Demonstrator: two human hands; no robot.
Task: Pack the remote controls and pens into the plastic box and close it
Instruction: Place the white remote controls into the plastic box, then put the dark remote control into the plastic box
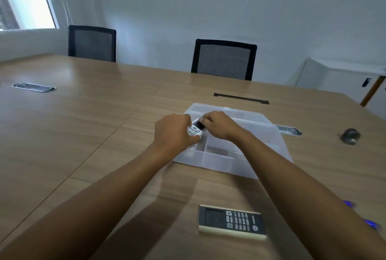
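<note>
A clear plastic box (217, 161) with dividers lies open on the wooden table, its lid (246, 115) folded back on the far side. A small white remote (195, 129) with a dark screen sits over the box's left compartment. My left hand (174, 132) grips its near end and my right hand (217, 123) holds its far end. A second, dark remote (231, 222) with a cream edge lies on the table near me. Blue pen ends (348, 204) peek out past my right forearm; most of the pens are hidden.
A small dark round object (351, 135) lies at the right. Metal cable grommets (289, 130) (34, 87) and a black slot cover (241, 98) are set in the tabletop. Two black mesh chairs (223, 59) (92, 43) stand at the far edge.
</note>
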